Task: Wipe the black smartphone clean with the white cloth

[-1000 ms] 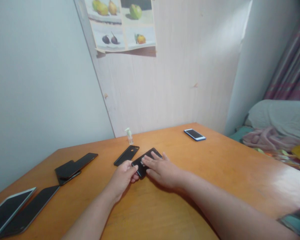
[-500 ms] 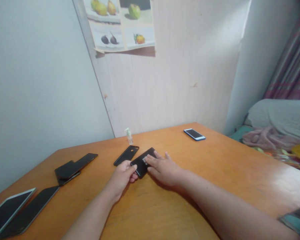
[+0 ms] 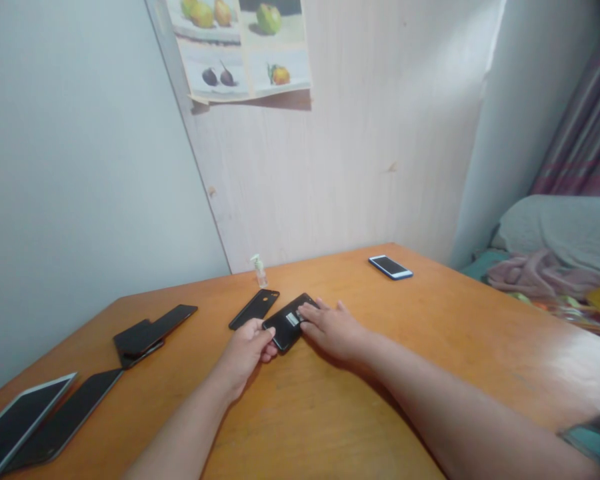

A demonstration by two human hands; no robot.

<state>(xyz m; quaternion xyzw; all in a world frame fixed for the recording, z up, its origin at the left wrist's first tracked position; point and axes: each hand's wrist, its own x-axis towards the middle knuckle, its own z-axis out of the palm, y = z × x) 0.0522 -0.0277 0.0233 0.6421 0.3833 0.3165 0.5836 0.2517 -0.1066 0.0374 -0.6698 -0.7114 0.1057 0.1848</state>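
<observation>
A black smartphone (image 3: 283,333) with a white label on its upper face lies tilted over the middle of the table. My left hand (image 3: 250,348) grips its near left corner, thumb on top and fingers beneath. My right hand (image 3: 333,330) rests with outstretched fingers on the phone's right part, covering some of that side. Just behind the phone and my left hand lies an empty black phone case (image 3: 254,309) with a camera cutout.
On the wooden table (image 3: 290,427) stands a small clear pump bottle (image 3: 260,272). A white-fronted phone (image 3: 390,267) lies far right. At left are overlapping dark phones (image 3: 165,328), a white-edged tablet (image 3: 23,417) and a dark flat device (image 3: 73,417).
My right hand has slid slightly right across the phone, uncovering more of the white label. My left hand keeps its hold on the corner.
</observation>
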